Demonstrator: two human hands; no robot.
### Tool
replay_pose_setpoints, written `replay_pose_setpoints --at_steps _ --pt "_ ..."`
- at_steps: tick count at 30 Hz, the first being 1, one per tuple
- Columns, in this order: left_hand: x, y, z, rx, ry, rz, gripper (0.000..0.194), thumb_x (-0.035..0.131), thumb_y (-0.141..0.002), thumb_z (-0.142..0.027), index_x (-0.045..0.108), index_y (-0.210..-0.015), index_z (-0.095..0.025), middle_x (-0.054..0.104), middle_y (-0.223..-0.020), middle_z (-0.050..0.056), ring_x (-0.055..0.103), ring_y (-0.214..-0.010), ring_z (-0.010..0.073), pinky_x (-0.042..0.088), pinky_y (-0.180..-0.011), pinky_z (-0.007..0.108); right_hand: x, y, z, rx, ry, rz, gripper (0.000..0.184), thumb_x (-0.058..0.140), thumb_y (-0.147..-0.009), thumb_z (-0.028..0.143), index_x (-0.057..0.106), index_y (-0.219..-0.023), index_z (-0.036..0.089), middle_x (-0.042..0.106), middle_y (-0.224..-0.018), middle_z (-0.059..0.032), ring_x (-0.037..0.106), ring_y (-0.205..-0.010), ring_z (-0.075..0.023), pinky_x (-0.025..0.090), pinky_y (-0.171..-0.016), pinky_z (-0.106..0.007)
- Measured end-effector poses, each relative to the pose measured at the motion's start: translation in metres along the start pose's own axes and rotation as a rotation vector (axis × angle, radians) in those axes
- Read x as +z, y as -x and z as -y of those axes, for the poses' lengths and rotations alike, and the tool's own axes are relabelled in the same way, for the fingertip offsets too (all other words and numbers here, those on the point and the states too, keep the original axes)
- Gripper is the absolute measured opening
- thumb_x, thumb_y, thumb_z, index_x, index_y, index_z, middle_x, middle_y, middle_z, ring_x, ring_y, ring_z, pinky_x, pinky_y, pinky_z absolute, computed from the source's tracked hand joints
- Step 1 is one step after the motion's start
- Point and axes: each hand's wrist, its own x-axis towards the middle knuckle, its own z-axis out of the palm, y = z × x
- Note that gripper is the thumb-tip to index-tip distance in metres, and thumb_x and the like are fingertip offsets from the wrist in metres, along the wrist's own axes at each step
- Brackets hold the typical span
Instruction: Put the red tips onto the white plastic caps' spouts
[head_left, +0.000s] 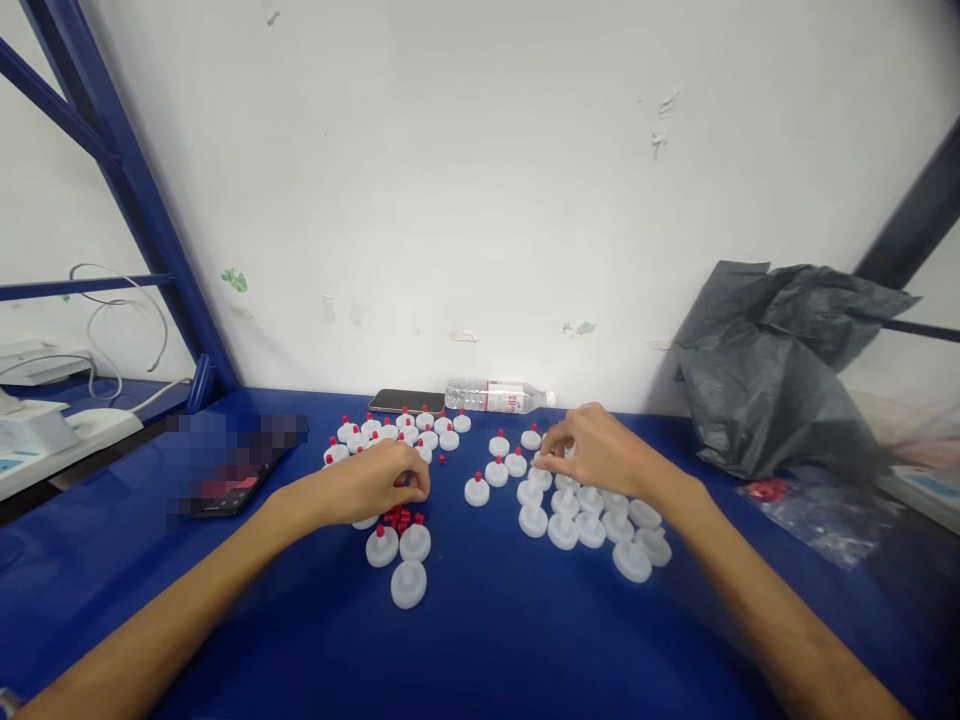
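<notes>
My left hand (pixel 390 475) is curled in a pinch over a small pile of red tip caps (pixel 397 518). What its fingertips hold, if anything, is hidden. Just below it lie white round nozzle lids (pixel 382 547), two with red tips and a bare one (pixel 409 584) nearest me. On the right, my right hand (pixel 592 448) has thumb and fingers closed at a white lid (pixel 539 480) on the edge of a cluster; its grip is partly hidden. Most lids in that cluster (pixel 590 529) have no red tip. Several red-tipped lids (pixel 477 489) stand between the hands.
More red-tipped lids (pixel 448 438) stand behind my left hand. A phone (pixel 405 402) and a clear bottle (pixel 499 396) lie along the wall. At left is a dark, partly blurred device (pixel 240 480); at right, a grey plastic bag (pixel 780 370) and a clear bag (pixel 817 515).
</notes>
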Motion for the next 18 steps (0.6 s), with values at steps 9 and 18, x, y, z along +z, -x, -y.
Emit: replay_pose_setpoints --at_steps 9,18 --pt "0.002 0.002 0.000 0.020 -0.039 -0.110 0.016 0.078 -0.118 -0.030 0.091 -0.110 -0.024 0.092 -0.112 0.007 0.074 -0.104 0.0289 0.052 -0.097 0.038 -0.003 0.006 0.009 -0.058 -0.003 -0.131 0.023 0.078 -0.116 0.028 0.091 -0.097 0.028 0.099 -0.102 -0.0076 0.092 -0.096 -0.0300 0.071 -0.091 -0.043" --pt "-0.002 0.007 -0.010 -0.021 -0.040 0.001 0.008 0.089 -0.106 -0.027 0.095 -0.102 -0.026 0.091 -0.103 0.004 0.073 -0.093 0.0266 0.050 -0.084 0.036 0.020 0.004 0.024 -0.176 -0.005 -0.296 0.013 0.064 -0.127 0.029 0.077 -0.131 0.028 0.099 -0.129 -0.0097 0.094 -0.103 -0.0286 0.078 -0.093 -0.045"
